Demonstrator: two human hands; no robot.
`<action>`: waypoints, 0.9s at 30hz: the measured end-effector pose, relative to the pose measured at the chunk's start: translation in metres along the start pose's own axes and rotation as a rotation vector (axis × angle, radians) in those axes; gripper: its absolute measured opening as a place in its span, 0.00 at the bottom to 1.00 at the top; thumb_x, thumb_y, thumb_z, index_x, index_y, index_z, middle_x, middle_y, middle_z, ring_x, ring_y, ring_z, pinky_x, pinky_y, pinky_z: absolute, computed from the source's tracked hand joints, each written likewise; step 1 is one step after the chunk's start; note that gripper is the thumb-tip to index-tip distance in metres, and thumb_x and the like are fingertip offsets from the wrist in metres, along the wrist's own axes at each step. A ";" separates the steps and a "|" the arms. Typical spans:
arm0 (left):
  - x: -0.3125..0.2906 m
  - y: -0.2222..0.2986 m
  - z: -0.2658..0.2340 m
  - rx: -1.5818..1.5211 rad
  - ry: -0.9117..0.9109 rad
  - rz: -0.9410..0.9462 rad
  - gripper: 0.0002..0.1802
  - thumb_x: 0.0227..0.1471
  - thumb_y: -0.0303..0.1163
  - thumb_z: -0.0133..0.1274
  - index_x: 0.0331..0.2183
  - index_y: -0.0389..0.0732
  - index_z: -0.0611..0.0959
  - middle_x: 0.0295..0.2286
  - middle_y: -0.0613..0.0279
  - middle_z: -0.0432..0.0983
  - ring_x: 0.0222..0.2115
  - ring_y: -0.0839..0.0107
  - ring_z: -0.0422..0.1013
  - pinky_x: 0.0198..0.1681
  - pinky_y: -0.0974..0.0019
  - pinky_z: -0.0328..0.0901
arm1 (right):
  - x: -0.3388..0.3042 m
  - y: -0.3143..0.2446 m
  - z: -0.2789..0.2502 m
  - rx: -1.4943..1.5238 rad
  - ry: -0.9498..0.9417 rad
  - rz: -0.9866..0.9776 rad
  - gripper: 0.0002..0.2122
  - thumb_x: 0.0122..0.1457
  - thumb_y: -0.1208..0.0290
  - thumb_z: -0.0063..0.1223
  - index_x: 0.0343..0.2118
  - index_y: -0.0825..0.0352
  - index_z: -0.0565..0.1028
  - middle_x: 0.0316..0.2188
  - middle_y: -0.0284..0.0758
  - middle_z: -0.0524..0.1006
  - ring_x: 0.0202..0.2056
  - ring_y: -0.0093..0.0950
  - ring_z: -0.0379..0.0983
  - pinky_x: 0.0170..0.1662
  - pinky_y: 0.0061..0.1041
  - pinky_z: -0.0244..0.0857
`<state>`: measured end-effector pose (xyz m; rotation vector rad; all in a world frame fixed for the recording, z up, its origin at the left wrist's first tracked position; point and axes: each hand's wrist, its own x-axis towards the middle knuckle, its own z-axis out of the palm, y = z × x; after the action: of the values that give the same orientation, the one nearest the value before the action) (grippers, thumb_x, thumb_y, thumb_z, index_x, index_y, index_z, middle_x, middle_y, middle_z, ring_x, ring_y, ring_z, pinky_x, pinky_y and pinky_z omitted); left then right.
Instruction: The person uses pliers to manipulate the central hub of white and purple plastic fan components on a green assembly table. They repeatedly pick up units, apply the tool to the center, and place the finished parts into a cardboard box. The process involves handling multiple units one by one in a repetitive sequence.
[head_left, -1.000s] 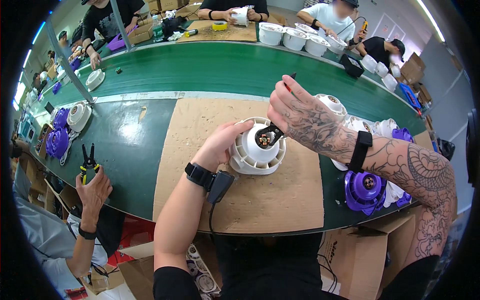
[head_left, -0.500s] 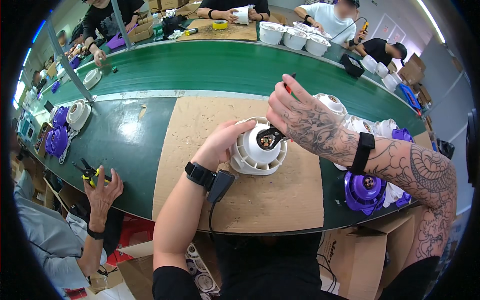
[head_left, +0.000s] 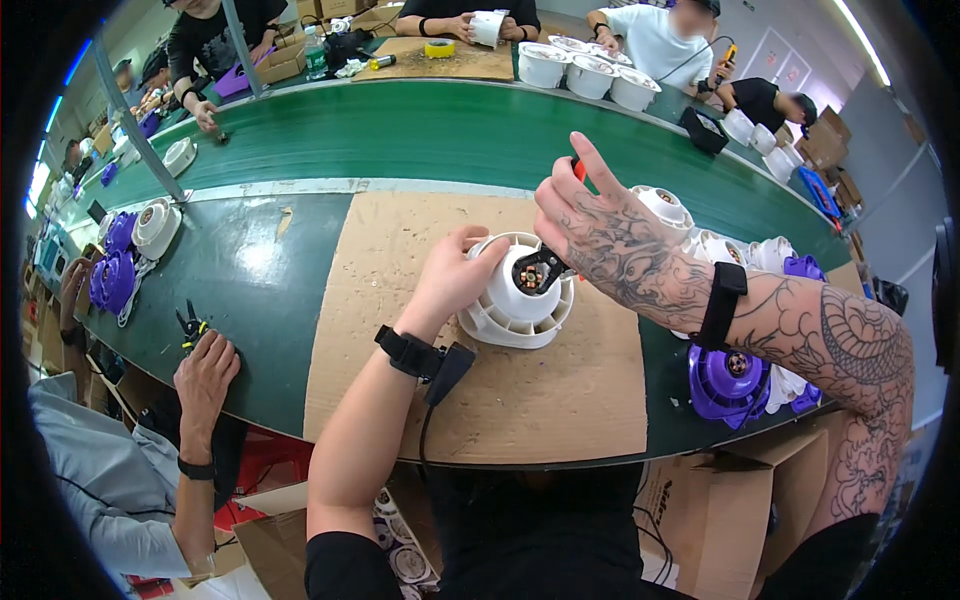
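Observation:
On a sheet of cardboard [head_left: 540, 410] stands a white round motor housing [head_left: 500, 325] with ribs around its rim. Copper windings show in the opening at its top. My left hand [head_left: 452, 275] grips the housing's left side, thumb over the rim and fingers curled behind. My right hand [head_left: 600, 220] is closed around a pair of pliers [head_left: 545, 268], index finger raised. Black jaws reach into the opening at the windings, while a bit of red handle shows between the fingers. Most of the handles are hidden by my hand.
Purple housings [head_left: 730, 385] and white housings lie at the right. A green conveyor belt [head_left: 400, 135] runs across the far side, with people working behind it. At the left, a co-worker's hand [head_left: 207, 370] rests by yellow-handled pliers [head_left: 190, 325]. An open carton [head_left: 710, 510] stands below the table's edge.
My left hand has shifted its grip on the housing's rim. My right index finger points higher, the pliers staying in the opening. The co-worker's hand at the left has lowered onto the table.

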<state>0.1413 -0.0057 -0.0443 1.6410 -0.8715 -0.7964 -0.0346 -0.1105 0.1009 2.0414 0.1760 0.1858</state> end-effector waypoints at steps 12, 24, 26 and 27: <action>-0.010 0.010 0.004 -0.124 0.113 0.125 0.32 0.56 0.39 0.64 0.55 0.29 0.76 0.47 0.42 0.80 0.43 0.64 0.78 0.44 0.63 0.73 | 0.008 0.017 -0.023 0.099 -0.338 -0.225 0.15 0.54 0.60 0.60 0.40 0.64 0.77 0.35 0.32 0.76 0.44 0.33 0.74 0.53 0.40 0.62; -0.014 0.018 0.001 -0.033 0.285 0.207 0.28 0.54 0.38 0.64 0.51 0.29 0.79 0.43 0.41 0.81 0.39 0.63 0.80 0.40 0.62 0.75 | 0.005 0.004 -0.028 -0.002 -0.239 -0.144 0.09 0.60 0.67 0.54 0.38 0.66 0.77 0.29 0.35 0.79 0.39 0.35 0.77 0.50 0.38 0.65; -0.013 0.017 0.000 0.008 0.302 0.239 0.28 0.54 0.38 0.64 0.51 0.29 0.80 0.42 0.41 0.82 0.39 0.63 0.80 0.40 0.62 0.75 | 0.004 0.002 -0.025 -0.022 -0.222 -0.132 0.09 0.61 0.67 0.53 0.39 0.66 0.77 0.30 0.35 0.79 0.39 0.35 0.77 0.50 0.39 0.65; -0.014 0.017 -0.001 0.011 0.305 0.242 0.28 0.53 0.38 0.64 0.51 0.29 0.80 0.42 0.41 0.82 0.39 0.63 0.80 0.40 0.62 0.75 | 0.003 0.002 -0.023 -0.031 -0.212 -0.126 0.08 0.61 0.68 0.52 0.39 0.66 0.76 0.31 0.36 0.79 0.39 0.35 0.77 0.50 0.39 0.64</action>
<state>0.1322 0.0035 -0.0264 1.5777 -0.8354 -0.3625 -0.0362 -0.0904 0.1131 1.9964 0.1677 -0.1053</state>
